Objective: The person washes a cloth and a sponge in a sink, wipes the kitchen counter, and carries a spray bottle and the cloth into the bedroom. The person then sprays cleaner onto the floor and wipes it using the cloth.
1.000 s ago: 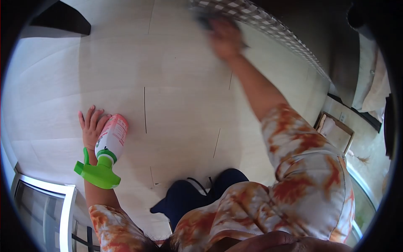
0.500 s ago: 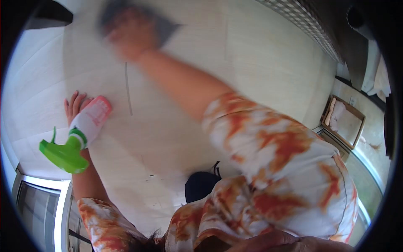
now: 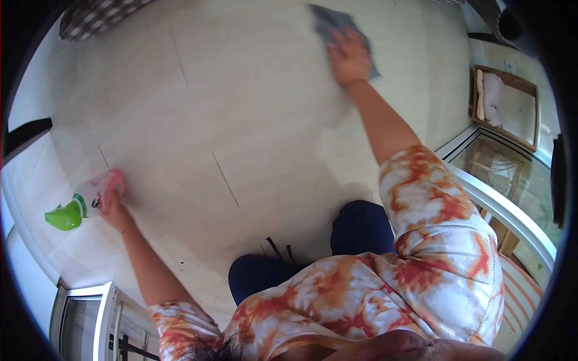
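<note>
A dark grey cloth (image 3: 362,43) lies on the pale floor at the upper right of the middle. My right hand (image 3: 349,60) presses on it from above, with the fingers stretched out and slightly apart. Over at the left is a spray bottle (image 3: 95,191) with a pink and white body and a bright green trigger head. My left hand (image 3: 114,210) is closed around the side of its body, its fingers partly hidden.
My dark-clad knees (image 3: 361,228) are on the floor (image 3: 253,102). A wooden-framed box (image 3: 512,108) with cloth inside stands at the right, near a white-framed glass panel (image 3: 494,198). Checkered fabric (image 3: 99,18) shows at the upper left, above a dark leg-like piece (image 3: 27,137).
The view has turned. My right hand and the cloth have shifted from upper left to upper right. My left hand, earlier spread behind the bottle, now closes on its body.
</note>
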A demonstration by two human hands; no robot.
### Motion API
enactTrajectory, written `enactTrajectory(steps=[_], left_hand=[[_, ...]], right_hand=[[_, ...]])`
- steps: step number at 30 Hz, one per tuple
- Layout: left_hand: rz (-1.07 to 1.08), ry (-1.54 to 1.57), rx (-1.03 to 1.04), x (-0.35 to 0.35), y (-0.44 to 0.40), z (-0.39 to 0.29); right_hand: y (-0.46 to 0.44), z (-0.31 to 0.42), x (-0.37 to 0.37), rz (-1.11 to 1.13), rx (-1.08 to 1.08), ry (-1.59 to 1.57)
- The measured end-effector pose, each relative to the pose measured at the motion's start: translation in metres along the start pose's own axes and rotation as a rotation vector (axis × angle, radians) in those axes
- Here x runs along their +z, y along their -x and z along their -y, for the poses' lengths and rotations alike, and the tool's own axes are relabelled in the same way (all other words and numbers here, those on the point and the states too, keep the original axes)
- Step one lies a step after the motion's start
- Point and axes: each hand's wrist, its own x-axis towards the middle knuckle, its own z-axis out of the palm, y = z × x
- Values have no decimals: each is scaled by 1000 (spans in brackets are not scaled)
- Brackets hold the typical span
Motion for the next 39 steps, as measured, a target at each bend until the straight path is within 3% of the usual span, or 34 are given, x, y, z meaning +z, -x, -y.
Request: enactTrajectory(steps=[2, 3, 5, 6, 7, 9, 10, 11, 12, 15, 16, 18, 19, 20, 21, 22, 23, 24, 25, 26, 27, 28, 29, 30, 31, 32, 33, 36, 37, 39], left_hand=[[-26, -104, 116, 72, 25, -19], [15, -137, 159, 106, 36, -15], [126, -158, 209, 185, 56, -27], [200, -145, 212, 229, 73, -44], [327, -81, 201, 267, 90, -65], [469, 2, 210, 336, 99, -91], [581, -153, 241, 364, 101, -98], [686, -311, 268, 385, 105, -103], [717, -402, 359, 403, 108, -104], [636, -508, 600, 420, 112, -98], [597, -541, 671, 424, 111, -98], [534, -603, 810, 425, 105, -98], [521, -608, 818, 426, 102, -102], [515, -601, 799, 424, 100, -104], [519, -563, 697, 425, 103, -104], [516, -584, 688, 426, 102, -104], [541, -570, 713, 426, 103, -105], [556, -550, 743, 429, 104, -105], [556, -566, 735, 428, 103, -106], [564, -638, 742, 426, 106, -109], [565, -699, 758, 430, 106, -111], [552, -694, 764, 438, 104, -115], [495, -658, 791, 441, 103, -122], [448, -626, 811, 438, 106, -126], [442, -628, 803, 433, 111, -118], [481, -493, 544, 431, 112, -102], [512, -354, 289, 430, 112, -94], [470, -507, 492, 434, 112, -117], [553, -747, 724, 431, 107, -128], [548, -790, 803, 437, 107, -138]], right_hand=[[26, -95, -9, -3, 284, 203], [34, -111, -4, -2, 301, 202], [52, -141, -4, -47, 740, 229], [52, -112, -10, -16, 714, 169], [71, -95, 14, 37, 364, 282], [92, 31, -17, 98, 210, -78], [105, 74, -43, 424, -22, -237], [126, 102, -53, 512, -306, -400], [145, 100, -49, 494, -470, -659], [105, 9, -51, 599, -517, -697], [69, -48, -66, 605, -345, -579], [39, -166, -55, 333, -171, -184], [24, -242, -42, 199, -158, -82], [4, -295, -50, 167, -27, 195], [11, -387, -10, 17, 101, 241], [-1, -449, -5, 135, 320, 228], [-31, -444, -14, 152, 795, 249], [-70, -430, -10, 176, 1106, 224], [-80, -458, 41, 221, 868, 443], [-112, -419, 57, 344, 514, 489], [-135, -350, 85, -44, 236, 461], [-168, -240, 66, 137, 203, 257], [-182, -143, 48, 20, 164, -198], [-174, -60, 66, 35, -27, -191], [-177, 9, 43, 403, -217, -314], [-160, 60, 50, 335, -476, -482], [-161, 80, 36, 516, -833, -494], [-174, 49, 50, 488, -863, -666], [-184, 10, 55, 333, -770, -661], [-211, -92, 53, 259, -496, -444]])
